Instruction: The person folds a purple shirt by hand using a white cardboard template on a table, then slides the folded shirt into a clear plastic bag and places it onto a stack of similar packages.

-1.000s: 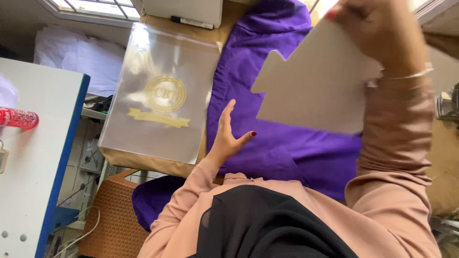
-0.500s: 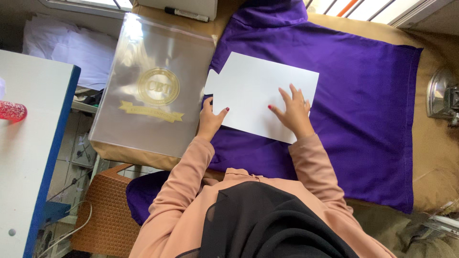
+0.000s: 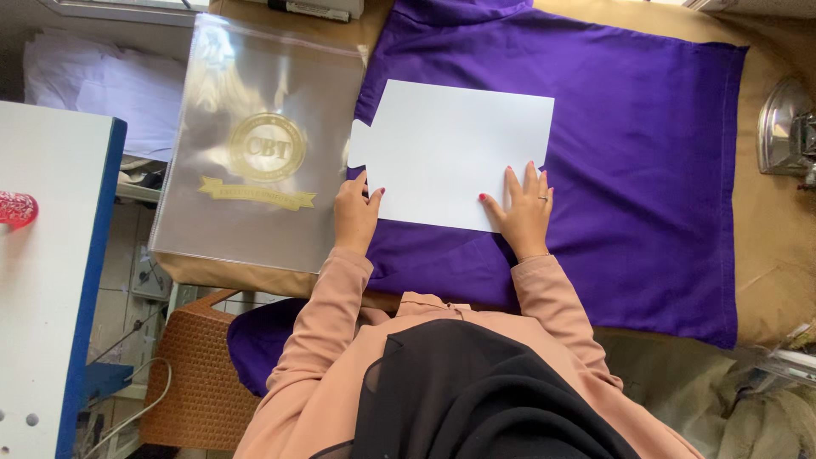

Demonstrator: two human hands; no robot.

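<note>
You had the white board [image 3: 455, 153] laid flat on the purple garment [image 3: 637, 170], in the upper middle of the frame, and you were settling it into place. Your left hand [image 3: 355, 217] rested at the board's lower left corner, fingers loosely curled on its edge, gripping nothing. Your right hand [image 3: 524, 212] lay flat and spread on the lower right corner, pressing it down rather than holding it.

By the look of it, the step in hand was squaring the board on the cloth. The next move, as I judge it, would have called for holding the board steady while the cloth at its sides was brought over it, without letting it slide.

The board was a plain white rectangle with a notch cut at its upper left, stiff and unmarked. The garment was spread smooth across the tan counter [image 3: 773, 246], filling the centre and right of the frame, with part of it hanging over the near edge at lower left. A clear bag [image 3: 263, 153] with a gold emblem lay just beside the board, at upper left. An iron [image 3: 786, 127] sat at the right edge.
</note>
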